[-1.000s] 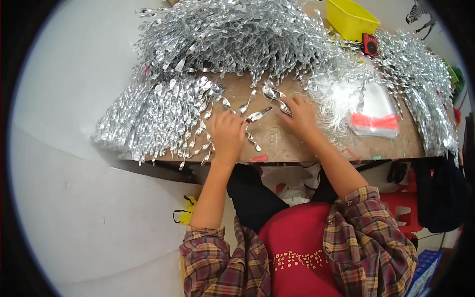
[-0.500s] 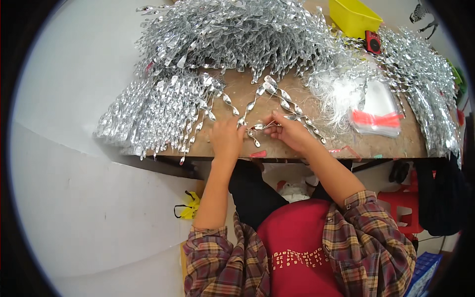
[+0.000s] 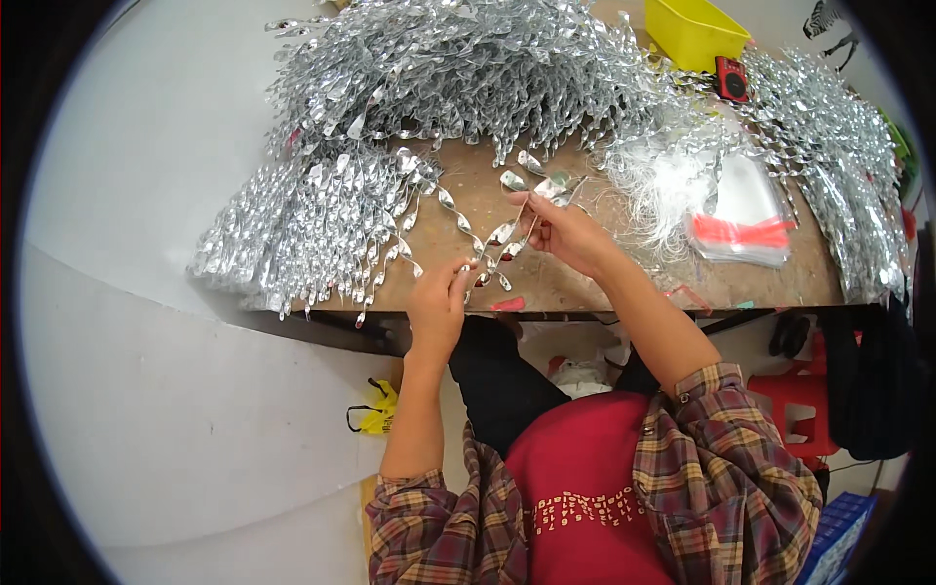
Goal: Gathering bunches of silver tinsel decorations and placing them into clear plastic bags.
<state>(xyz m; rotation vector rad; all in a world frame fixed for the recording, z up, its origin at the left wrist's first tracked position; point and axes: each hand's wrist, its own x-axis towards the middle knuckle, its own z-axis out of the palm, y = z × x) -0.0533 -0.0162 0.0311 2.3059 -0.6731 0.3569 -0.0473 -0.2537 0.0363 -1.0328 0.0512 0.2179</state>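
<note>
Twisted silver foil strips (image 3: pixel 501 234) stretch slantwise between my two hands over the table's front part. My left hand (image 3: pixel 437 306), near the front edge, is closed with thumb and forefinger pinched on the lower end of the strips. Farther up and to the right, my right hand (image 3: pixel 570 234) pinches the same strips, and shiny foil ends (image 3: pixel 551 185) stick out past its fingertips. A loose spiral strip (image 3: pixel 448 200) runs from the left-hand pile down toward my left hand.
Large heaps of silver spirals (image 3: pixel 468 78) cover the back, the left (image 3: pixel 302 224) and the right (image 3: pixel 848 175) of the brown table (image 3: pixel 809 283). Clear plastic bags (image 3: pixel 746 249) with red bands lie beside tangled white thread (image 3: pixel 663 190). Behind stand a yellow bin (image 3: pixel 692 37) and a small red device (image 3: pixel 731 80).
My right hand has moved up and away from me with the strips, whose far ends have lifted and bunched. My left hand has come slightly nearer to me.
</note>
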